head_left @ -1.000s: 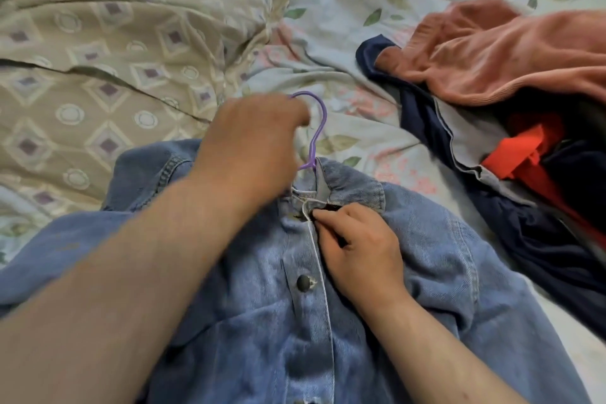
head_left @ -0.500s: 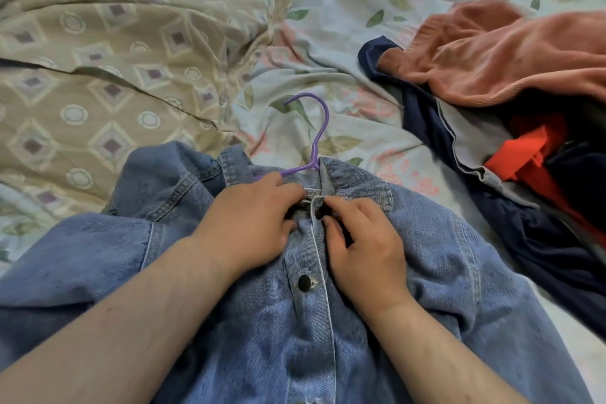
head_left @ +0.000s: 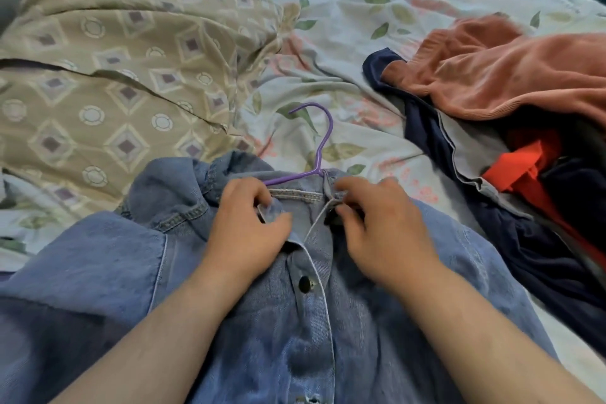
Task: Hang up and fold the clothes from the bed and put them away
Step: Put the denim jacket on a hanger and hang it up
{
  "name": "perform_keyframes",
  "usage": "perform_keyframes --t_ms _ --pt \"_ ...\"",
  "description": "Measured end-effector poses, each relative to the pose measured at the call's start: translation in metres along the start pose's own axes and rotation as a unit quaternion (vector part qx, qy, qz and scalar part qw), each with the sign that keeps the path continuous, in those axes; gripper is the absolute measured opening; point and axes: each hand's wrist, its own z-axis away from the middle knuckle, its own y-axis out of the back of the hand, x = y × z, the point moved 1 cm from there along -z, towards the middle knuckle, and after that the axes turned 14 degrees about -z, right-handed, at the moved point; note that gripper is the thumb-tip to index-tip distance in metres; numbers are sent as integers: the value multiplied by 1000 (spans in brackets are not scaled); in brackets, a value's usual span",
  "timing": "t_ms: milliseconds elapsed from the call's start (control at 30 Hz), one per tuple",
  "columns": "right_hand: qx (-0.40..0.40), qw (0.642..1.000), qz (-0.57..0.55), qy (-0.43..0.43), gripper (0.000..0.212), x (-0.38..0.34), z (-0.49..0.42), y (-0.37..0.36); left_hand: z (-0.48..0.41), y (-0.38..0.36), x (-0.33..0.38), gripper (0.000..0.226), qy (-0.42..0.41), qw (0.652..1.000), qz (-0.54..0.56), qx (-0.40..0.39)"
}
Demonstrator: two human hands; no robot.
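Denim jacket (head_left: 328, 321) on purple hanger (head_left: 323, 138), left hand (head_left: 244, 229) and right hand (head_left: 387, 229) both pinching its collar (head_left: 296, 195); 1 item nearly hung, pile (head_left: 508, 82) not started.

Denim jacket (head_left: 229, 321) matt, coarse; purple hanger (head_left: 323, 141) smooth; button (head_left: 305, 283) shiny metal.
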Motion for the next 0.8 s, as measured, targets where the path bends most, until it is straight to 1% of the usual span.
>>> perform_keyframes --t_ms 67,100,167,200,233,300,367,433,500,600,633,700,733,767,800 --pt "-40 999 25 3 14 -2 -10 4 12 -1 0 35 45 996 -62 48" --pt "-60 997 48 18 11 -4 -13 2 17 -2 -1 35 68 992 -84 60" --pt "-75 994 61 50 4 -3 -12 -5 24 -4 -1 24 103 987 -115 53" --pt "-78 994 57 57 6 0 -10 -10 25 -6 1 18 110 985 -128 43" --pt "-82 993 56 65 10 3 -6 -14 26 -7 2 16 107 986 -124 40" --pt "-90 990 69 81 17 6 -2 -21 24 -6 4 18 92 991 -79 55" --pt "-95 990 83 70 19 9 -1 -23 20 -7 8 18 80 993 -40 74" --pt "-107 987 107 57 18 6 -5 -24 14 -7 15 19 73 993 5 89" --pt "-112 976 171 80 13 -5 -8 -23 6 -9 24 19 44 995 16 92" --pt "-106 953 251 131 14 -25 -16 -18 -10 -16 31 13 1 996 -70 57" --pt "-121 944 271 144 15 -30 -20 -15 -14 -20 27 13 -3 997 -74 34" --pt "-183 928 289 145 15 -27 -30 -9 -19 -27 18 16 1 999 -29 -12" --pt "-221 930 265 127 14 -20 -35 -6 -19 -28 13 19 8 1000 2 -25" --pt "-241 940 223 97 13 -13 -39 -4 -20 -28 9 23 11 999 35 -32" --pt "-240 955 165 59 13 -6 -41 -3 -20 -29 4 25 11 997 65 -36"
